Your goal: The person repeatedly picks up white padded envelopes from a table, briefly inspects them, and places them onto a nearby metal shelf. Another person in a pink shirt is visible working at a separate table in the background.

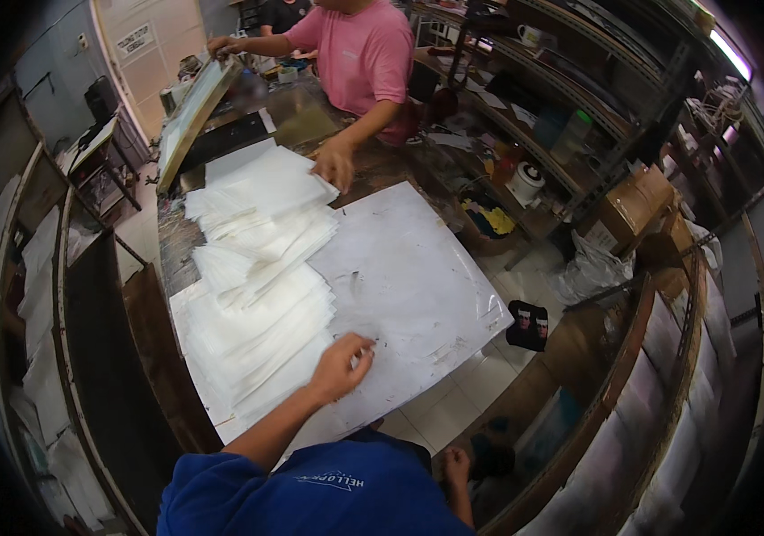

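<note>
My left hand (pixel 343 366) is over the near part of a large white board (pixel 409 259), with nothing visible in it. Its fingers are bent and slightly apart. Just to its left lie overlapping piles of thin white sheets (pixel 261 339), fanned out along the board's left side. Down by my right side hangs my right hand (pixel 458 467), off the board, its fingers curled in with no object showing. Across the table a co-worker in a pink shirt has one hand (pixel 335 163) at the farthest pile (pixel 261 183) and the other on a raised framed screen (pixel 199 112).
Shelving (pixel 569 134) with jars and tools stands at the back right, near a cardboard box (pixel 636 205). A black printed cloth piece (pixel 527 325) lies beyond the board's right corner. Racks holding sheets flank me on the left (pixel 42 268) and right (pixel 659 357).
</note>
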Action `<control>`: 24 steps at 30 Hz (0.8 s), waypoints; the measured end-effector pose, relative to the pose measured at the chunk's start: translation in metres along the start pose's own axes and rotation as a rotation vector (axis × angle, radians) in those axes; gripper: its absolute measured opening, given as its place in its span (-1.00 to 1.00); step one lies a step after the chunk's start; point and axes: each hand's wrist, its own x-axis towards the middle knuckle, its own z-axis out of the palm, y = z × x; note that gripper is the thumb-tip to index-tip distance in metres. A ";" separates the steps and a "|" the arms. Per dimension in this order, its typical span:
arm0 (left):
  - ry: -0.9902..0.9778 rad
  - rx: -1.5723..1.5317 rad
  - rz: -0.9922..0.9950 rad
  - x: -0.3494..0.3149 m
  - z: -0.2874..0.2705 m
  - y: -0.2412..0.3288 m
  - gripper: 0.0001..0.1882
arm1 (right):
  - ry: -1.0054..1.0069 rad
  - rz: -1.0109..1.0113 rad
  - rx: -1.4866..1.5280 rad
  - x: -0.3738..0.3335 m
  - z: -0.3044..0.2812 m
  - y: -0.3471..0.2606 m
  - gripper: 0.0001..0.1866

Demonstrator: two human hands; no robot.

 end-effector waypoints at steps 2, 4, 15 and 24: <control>0.087 0.109 0.016 0.031 -0.009 0.003 -0.81 | 0.051 -0.011 -0.001 0.004 -0.008 0.011 -0.74; 0.209 0.336 0.174 0.060 -0.020 -0.012 -0.78 | 0.112 -0.081 -0.066 0.019 -0.017 0.036 -0.73; -0.094 1.244 -0.252 0.206 -0.097 -0.176 -0.77 | 0.173 0.063 -0.054 -0.035 -0.014 0.041 -0.70; -0.226 1.293 0.027 0.217 -0.078 -0.209 -0.85 | 0.289 0.041 -0.013 -0.045 -0.008 0.067 -0.65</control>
